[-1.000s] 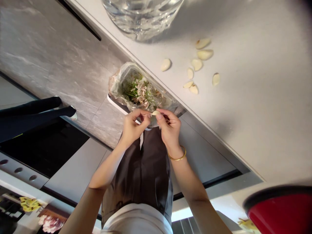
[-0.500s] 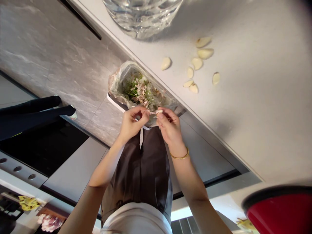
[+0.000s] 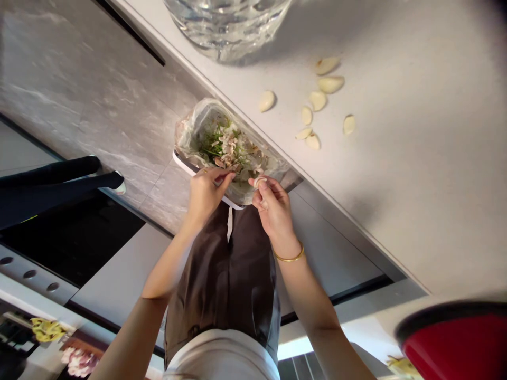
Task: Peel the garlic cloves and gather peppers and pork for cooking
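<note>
My right hand (image 3: 275,203) pinches a pale garlic clove (image 3: 259,182) between thumb and fingers; skin seems to hang on it. My left hand (image 3: 208,192) is a little apart to the left, thumb and fingertips pinched; whatever is between them is too small to make out. Both hands are above the near edge of a bin lined with a clear bag (image 3: 190,129). Garlic skins and green stem scraps (image 3: 229,145) lie inside it. Several peeled garlic cloves (image 3: 318,100) are on the white counter (image 3: 396,174), with one clove (image 3: 268,100) nearer its edge.
A clear ribbed glass vessel (image 3: 233,26) stands on the counter at the top. At lower right is a red object with a black rim (image 3: 455,338). Another person's legs (image 3: 59,177) show at the left, on the grey tiled floor (image 3: 99,79).
My hands have moved apart from where they met at the clove. The left hand has shifted left, while the right still holds the clove. The view has shifted slightly.
</note>
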Available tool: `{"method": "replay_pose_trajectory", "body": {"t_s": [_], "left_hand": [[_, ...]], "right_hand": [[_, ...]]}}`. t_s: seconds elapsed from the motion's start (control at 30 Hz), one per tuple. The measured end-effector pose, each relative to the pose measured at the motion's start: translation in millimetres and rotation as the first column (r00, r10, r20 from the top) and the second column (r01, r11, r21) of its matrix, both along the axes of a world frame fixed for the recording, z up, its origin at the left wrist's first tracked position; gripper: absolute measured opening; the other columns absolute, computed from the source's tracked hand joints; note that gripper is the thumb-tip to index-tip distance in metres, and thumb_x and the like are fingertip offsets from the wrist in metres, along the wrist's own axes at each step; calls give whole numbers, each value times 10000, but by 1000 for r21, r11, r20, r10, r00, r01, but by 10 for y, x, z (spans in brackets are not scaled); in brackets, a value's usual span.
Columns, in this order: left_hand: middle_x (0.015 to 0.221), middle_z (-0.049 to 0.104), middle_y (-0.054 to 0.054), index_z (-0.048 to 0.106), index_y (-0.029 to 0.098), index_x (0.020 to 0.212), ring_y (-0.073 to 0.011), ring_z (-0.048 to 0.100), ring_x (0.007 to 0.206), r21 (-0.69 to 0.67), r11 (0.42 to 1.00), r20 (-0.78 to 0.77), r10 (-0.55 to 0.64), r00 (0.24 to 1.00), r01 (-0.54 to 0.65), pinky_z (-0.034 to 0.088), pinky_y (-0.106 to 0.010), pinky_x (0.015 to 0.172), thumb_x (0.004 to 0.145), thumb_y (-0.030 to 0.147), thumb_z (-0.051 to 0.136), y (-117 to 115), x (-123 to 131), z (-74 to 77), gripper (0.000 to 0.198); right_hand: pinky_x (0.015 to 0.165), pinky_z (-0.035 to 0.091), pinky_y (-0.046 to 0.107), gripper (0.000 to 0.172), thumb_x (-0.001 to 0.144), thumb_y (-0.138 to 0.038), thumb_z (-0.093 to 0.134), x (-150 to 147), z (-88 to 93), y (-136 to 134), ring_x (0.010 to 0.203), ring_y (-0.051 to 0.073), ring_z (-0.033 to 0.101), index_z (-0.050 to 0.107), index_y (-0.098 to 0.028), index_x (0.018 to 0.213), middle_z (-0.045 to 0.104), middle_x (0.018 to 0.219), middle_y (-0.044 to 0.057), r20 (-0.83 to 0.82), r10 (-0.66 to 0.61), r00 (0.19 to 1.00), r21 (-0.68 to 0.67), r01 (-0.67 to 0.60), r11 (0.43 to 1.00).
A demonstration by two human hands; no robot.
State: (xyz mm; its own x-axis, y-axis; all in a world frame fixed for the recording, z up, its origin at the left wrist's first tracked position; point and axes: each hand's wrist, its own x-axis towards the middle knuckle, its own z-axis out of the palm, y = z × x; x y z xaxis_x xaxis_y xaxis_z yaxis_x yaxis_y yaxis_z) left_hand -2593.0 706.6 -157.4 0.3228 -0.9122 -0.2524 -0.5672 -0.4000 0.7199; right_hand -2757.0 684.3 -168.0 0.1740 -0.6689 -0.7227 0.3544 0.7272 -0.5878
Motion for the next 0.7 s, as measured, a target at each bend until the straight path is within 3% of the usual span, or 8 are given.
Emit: {"method": "replay_pose_trajectory", "body": {"t_s": [0.2, 0.33, 0.5, 0.7], "left_hand": [[918, 761, -55, 722, 182, 1011, -145, 686, 792, -128, 982, -127, -155, 980, 139, 543, -265, 752, 898, 322, 655, 24, -197, 90, 192], [922, 760, -54, 712, 184, 1022, -166, 682, 863, -229, 948, -26, -235, 972, 223, 549, -297, 809, 921, 266, 618, 59, -210, 106, 161], [888, 748, -67, 693, 159, 1065, -161, 660, 805, -311, 890, 95, -320, 943, 334, 547, -296, 781, 931, 195, 582, 109, -200, 70, 178], [809, 734, -34, 696, 192, 1005, -135, 649, 742, -329, 879, 158, -311, 937, 346, 536, -269, 756, 921, 189, 591, 169, -196, 22, 135]], "right_hand": [[450, 338, 195, 176, 720, -321, 807, 22, -20, 50, 529, 44, 474, 686, -243, 822, 726, 835, -26, -104, -20, 994, -84, 11, 996], [505, 414, 195, 210, 724, -356, 807, 1, -26, 76, 579, 59, 539, 681, -231, 836, 721, 812, -24, -179, 25, 983, -127, -48, 991], [545, 470, 217, 277, 680, -415, 828, -4, 18, 63, 608, 88, 582, 689, -209, 803, 693, 727, -18, -264, 57, 963, -124, -92, 988], [566, 473, 222, 179, 715, -356, 821, -27, 67, 89, 586, 76, 564, 732, -238, 816, 696, 727, -31, -162, 60, 985, -118, -80, 990]]}}
